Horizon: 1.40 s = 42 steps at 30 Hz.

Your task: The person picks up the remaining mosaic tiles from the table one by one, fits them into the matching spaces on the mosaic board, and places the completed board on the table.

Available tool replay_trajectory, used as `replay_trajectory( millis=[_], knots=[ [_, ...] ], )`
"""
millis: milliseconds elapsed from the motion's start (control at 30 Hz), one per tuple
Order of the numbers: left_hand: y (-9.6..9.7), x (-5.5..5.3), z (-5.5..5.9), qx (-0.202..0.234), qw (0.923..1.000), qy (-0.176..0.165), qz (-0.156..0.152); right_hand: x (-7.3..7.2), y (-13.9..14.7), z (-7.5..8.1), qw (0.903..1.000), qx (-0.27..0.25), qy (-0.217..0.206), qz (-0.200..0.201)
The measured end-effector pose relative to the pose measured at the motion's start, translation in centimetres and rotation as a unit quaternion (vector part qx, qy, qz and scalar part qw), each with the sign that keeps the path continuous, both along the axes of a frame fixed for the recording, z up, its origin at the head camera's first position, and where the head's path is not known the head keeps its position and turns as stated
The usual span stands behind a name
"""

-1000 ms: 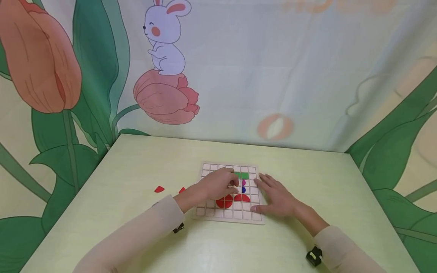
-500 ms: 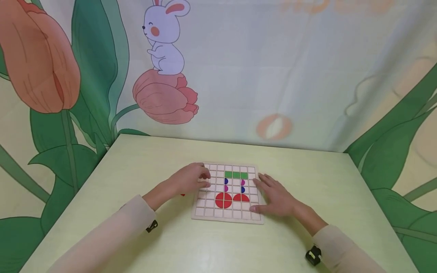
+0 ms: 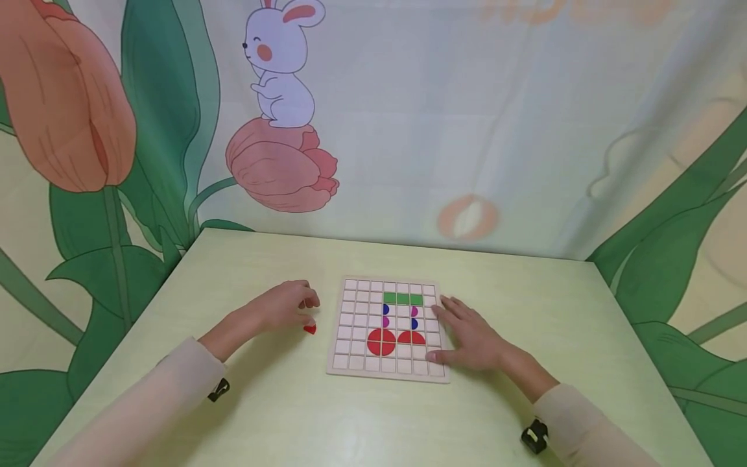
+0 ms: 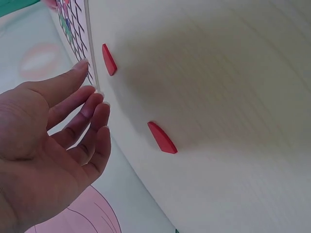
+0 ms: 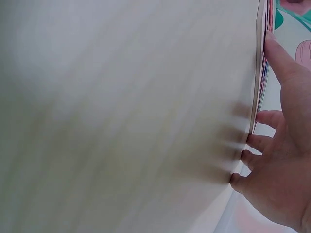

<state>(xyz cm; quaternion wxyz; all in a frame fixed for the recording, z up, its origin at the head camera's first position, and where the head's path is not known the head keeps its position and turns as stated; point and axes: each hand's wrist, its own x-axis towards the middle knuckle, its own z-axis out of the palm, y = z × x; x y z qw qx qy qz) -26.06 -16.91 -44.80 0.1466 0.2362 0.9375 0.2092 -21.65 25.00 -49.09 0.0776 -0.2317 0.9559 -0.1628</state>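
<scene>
A wooden grid board (image 3: 357,350) lies in the middle of the table in the head view. On it are a row of green squares (image 3: 403,299), small blue and magenta half circles (image 3: 414,312), a red circle (image 3: 375,336) and a red half circle (image 3: 407,338). My left hand (image 3: 280,310) hovers left of the board, fingers loosely bent, holding nothing. Below its thumb lies a red quarter-circle piece (image 3: 310,330); the left wrist view shows two red pieces (image 4: 163,139) on the table. My right hand (image 3: 475,337) rests at the board's right edge, thumb and fingers spread.
The pale table (image 3: 373,421) reaches back to a curtain (image 3: 373,149) printed with tulips and a rabbit. Black clips (image 3: 535,436) hang under both sleeves.
My left hand has moved left, from over the board to above the red pieces on the table, uncovering the board's left part. My right hand stays in place.
</scene>
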Motion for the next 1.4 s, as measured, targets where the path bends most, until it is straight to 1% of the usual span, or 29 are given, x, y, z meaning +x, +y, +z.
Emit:
replay_trajectory(
  millis=[133,267,333,467,667,700,933,1067,1233,1333,1400],
  knots=[
    [-0.4,0.4,-0.1,0.0,0.9996,-0.016,-0.023,0.0,0.0,0.1,1.0,-0.001,-0.002,0.001],
    [-0.5,0.6,-0.5,0.001,0.9989,-0.01,-0.045,0.0,0.2,0.0,1.0,0.0,0.0,0.004],
    [-0.4,0.7,-0.6,0.001,0.9987,-0.005,-0.05,0.0,0.3,0.0,1.0,0.0,0.0,0.003],
    [-0.3,0.6,-0.9,0.0,0.999,-0.005,-0.045,-0.1,0.3,-0.2,1.0,-0.002,-0.003,0.002],
    [-0.5,0.5,-1.5,0.019,0.9989,0.0,-0.044,0.0,0.2,-0.1,1.0,-0.005,-0.004,0.0],
    [-0.6,0.5,-1.6,0.021,0.9989,0.001,-0.041,0.1,0.3,0.0,1.0,-0.004,-0.005,0.0],
    [-0.7,0.5,-2.0,0.034,0.9992,-0.022,-0.009,0.1,0.3,0.2,1.0,-0.005,0.003,0.003],
    [-0.8,0.5,-2.1,0.027,0.9995,-0.016,-0.005,0.1,0.3,0.2,1.0,-0.004,0.003,0.003],
    [-1.3,0.6,-1.6,0.022,0.9997,-0.012,0.004,0.0,0.2,0.3,1.0,-0.001,0.0,0.0],
    [-1.8,0.7,-1.0,0.021,0.9997,-0.006,-0.007,-0.1,0.1,0.2,1.0,-0.004,-0.002,0.001],
    [-2.0,0.9,-0.9,0.017,0.9997,-0.007,-0.014,-0.2,0.2,0.2,1.0,-0.005,-0.003,0.001]
  ],
)
